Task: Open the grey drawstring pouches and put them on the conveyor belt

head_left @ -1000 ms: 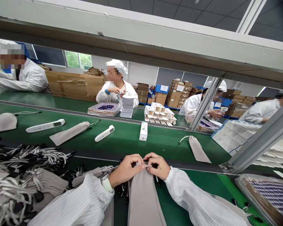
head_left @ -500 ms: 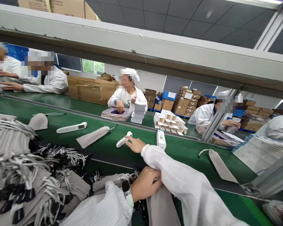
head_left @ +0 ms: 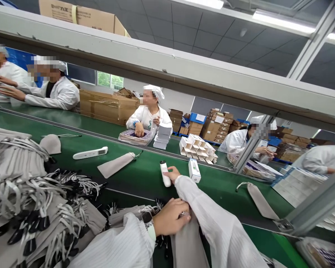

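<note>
My right hand (head_left: 173,174) reaches over the green belt, its fingers closed on a white thermometer-like device (head_left: 165,175) with a dark end. Nearer to me, my left hand (head_left: 171,217) is closed at the top of a long grey pouch (head_left: 188,242); its fingertips are partly hidden. Another white device (head_left: 90,153) lies on the belt at the left, beside a flat grey drawstring pouch (head_left: 116,165). A small white printed box (head_left: 194,170) stands just beyond my right hand.
Many grey pouches (head_left: 15,160) with cords are heaped at the left. A metal post (head_left: 254,143) and an overhead beam (head_left: 167,67) frame the belt (head_left: 217,193). Open white boxes (head_left: 197,147) are stacked across it. Several people in white sit opposite. Another pouch (head_left: 262,201) lies right.
The device at my right hand has turned from slanted to nearly upright in view and come right, with my fingers now round it. My left hand remains at the pouch. The view has shifted slightly.
</note>
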Demonstrator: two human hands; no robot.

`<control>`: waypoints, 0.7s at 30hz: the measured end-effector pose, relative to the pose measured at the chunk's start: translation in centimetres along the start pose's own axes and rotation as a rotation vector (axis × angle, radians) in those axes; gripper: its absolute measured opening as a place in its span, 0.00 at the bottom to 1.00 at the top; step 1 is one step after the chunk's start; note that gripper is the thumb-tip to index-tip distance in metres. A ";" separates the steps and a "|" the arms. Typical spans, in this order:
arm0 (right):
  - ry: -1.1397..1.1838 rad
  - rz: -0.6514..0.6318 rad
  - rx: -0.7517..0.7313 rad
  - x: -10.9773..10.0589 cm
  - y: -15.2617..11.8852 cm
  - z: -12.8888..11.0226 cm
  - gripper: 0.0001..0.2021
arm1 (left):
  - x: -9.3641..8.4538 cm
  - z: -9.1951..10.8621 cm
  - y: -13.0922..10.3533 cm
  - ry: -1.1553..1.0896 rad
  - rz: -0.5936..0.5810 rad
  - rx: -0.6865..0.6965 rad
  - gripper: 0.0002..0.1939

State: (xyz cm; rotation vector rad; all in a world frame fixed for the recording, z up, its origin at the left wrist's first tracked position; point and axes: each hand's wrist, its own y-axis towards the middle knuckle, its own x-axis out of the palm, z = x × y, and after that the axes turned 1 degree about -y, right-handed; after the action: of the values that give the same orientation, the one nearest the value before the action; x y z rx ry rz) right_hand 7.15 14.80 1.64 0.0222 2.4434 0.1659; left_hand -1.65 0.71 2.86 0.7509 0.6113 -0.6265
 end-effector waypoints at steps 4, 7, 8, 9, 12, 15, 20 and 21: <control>0.322 -0.008 -0.045 -6.2 -5.7 2.4 0.25 | -0.3 0.7 0.2 -0.039 0.073 -0.019 0.09; 0.816 -0.038 -0.124 -10.1 -9.9 3.0 0.37 | -0.4 1.6 0.4 -0.134 0.131 -0.032 0.12; 0.907 -0.029 -0.136 -11.0 -11.0 2.9 0.40 | -0.4 2.0 0.4 -0.164 0.131 -0.034 0.13; 0.943 -0.016 -0.142 -11.5 -11.8 2.7 0.41 | -0.5 2.3 0.5 -0.188 0.125 -0.035 0.13; 0.980 -0.037 -0.137 -11.8 -12.9 1.6 0.43 | -0.6 3.1 0.6 -0.244 0.114 -0.052 0.13; 0.973 -0.166 -0.096 -11.5 -13.2 0.8 0.31 | -0.9 3.7 0.8 -0.281 0.164 -0.094 0.12; 0.637 -0.326 -0.183 -11.0 -13.7 0.5 0.15 | -1.2 4.0 1.0 -0.260 0.221 -0.149 0.12; 0.575 -0.354 -0.190 -10.9 -13.9 0.5 0.18 | -1.2 3.9 1.1 -0.253 0.222 -0.157 0.12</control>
State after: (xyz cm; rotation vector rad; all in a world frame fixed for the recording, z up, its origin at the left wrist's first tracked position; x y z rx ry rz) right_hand 16.19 0.46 6.45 -0.6161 2.9323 0.2732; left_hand -0.62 -1.28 6.46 0.5711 0.3338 -0.4529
